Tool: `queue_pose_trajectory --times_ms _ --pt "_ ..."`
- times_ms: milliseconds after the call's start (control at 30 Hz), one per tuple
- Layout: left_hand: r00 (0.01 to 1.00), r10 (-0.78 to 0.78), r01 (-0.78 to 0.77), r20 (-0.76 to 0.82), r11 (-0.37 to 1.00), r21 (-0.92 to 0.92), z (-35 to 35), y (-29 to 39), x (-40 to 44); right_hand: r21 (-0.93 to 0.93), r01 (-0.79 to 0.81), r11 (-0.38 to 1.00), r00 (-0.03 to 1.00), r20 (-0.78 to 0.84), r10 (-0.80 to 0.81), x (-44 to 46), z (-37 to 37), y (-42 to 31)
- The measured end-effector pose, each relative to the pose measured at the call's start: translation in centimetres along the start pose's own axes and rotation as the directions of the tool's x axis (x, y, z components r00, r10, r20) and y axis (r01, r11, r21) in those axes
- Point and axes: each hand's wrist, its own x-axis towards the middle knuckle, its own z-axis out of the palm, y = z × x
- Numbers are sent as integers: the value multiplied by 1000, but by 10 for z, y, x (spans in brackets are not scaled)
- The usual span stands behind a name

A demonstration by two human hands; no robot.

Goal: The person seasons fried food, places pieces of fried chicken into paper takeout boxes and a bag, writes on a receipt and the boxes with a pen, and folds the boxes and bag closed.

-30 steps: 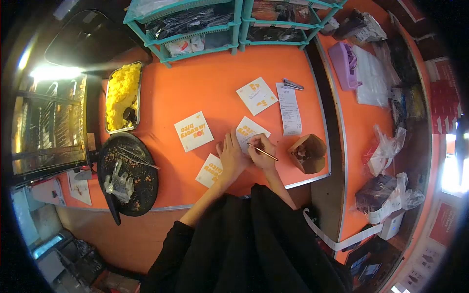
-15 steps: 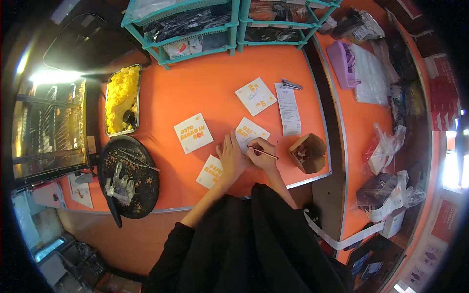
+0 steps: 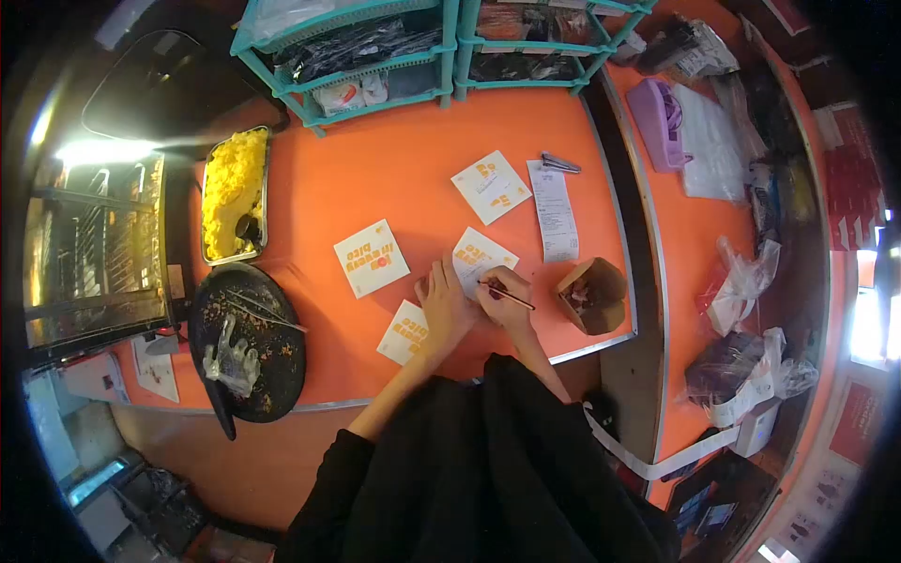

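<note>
My right hand (image 3: 502, 298) is closed around a slim dark pen (image 3: 510, 296), its tip at a white card with orange print (image 3: 481, 257). My left hand (image 3: 444, 302) lies flat with fingers stretched out along that card's left edge. Another printed card (image 3: 404, 332) sits left of my left wrist. Two more cards are farther away, one at the left (image 3: 373, 259) and one (image 3: 490, 187) beyond the card under the pen. A long receipt (image 3: 556, 211) lies to the right, with a stapler (image 3: 560, 162) at its top end. An open brown paper box (image 3: 591, 296) stands right of my right hand.
On the left are a metal tray of yellow food (image 3: 234, 192) and a black pan (image 3: 248, 342) with tongs and a crumpled plastic glove. Teal racks (image 3: 450, 47) stand at the back. A lilac holder (image 3: 660, 127) and plastic bags (image 3: 741, 281) are on the right counter.
The pen and my right hand have shifted very slightly at the card. My left hand stays in place. The whole view has moved a little.
</note>
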Motion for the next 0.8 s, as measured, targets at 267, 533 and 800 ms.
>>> queue_pose_trajectory --times_ms 267,533,800 --pt "986 160 -153 47 980 -124 -28 -3 13 -135 -278 951 956 -134 261 29 -36 -13" --pt "974 -102 91 204 994 61 -67 -33 -79 -664 -238 709 932 48 358 43 -42 17" --pt "942 22 -82 334 983 167 -81 -50 -63 -513 -163 843 985 -138 106 116 -165 25"
